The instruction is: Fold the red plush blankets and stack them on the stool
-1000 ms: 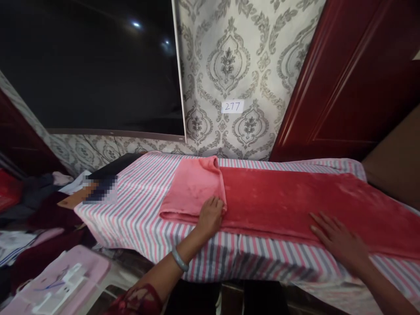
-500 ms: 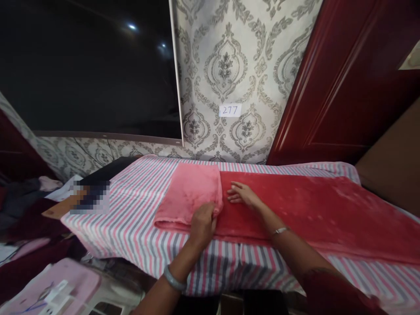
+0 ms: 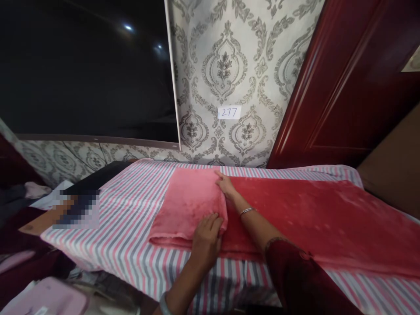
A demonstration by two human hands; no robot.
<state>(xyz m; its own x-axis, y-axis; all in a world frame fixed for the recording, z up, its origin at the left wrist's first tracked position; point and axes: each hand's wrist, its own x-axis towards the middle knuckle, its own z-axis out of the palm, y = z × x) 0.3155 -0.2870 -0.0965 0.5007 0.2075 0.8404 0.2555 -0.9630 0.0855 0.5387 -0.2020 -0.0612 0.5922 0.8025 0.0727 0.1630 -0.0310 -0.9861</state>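
A long red plush blanket (image 3: 311, 214) lies flat across the striped cloth, its left end folded over so that a lighter pink side (image 3: 183, 197) faces up. My left hand (image 3: 207, 236) is at the near corner of the folded part, fingers bent over the fold's right edge. At the far corner of that same edge is my right hand (image 3: 225, 183), its fingers closed on the border and the index finger stretched along it. My right forearm crosses over the red part. Both thumbs are mostly hidden.
A pink, grey and white striped cloth (image 3: 124, 205) covers the table and hangs over its front. A large dark television screen (image 3: 88, 74) stands behind on the left. A numbered paper label (image 3: 229, 112) is on the patterned wall. A pink stool top (image 3: 49, 297) sits at lower left.
My right hand has moved left and away from me, from above the red part to the fold's far corner. My left hand stays at the near corner. The view has shifted slightly.
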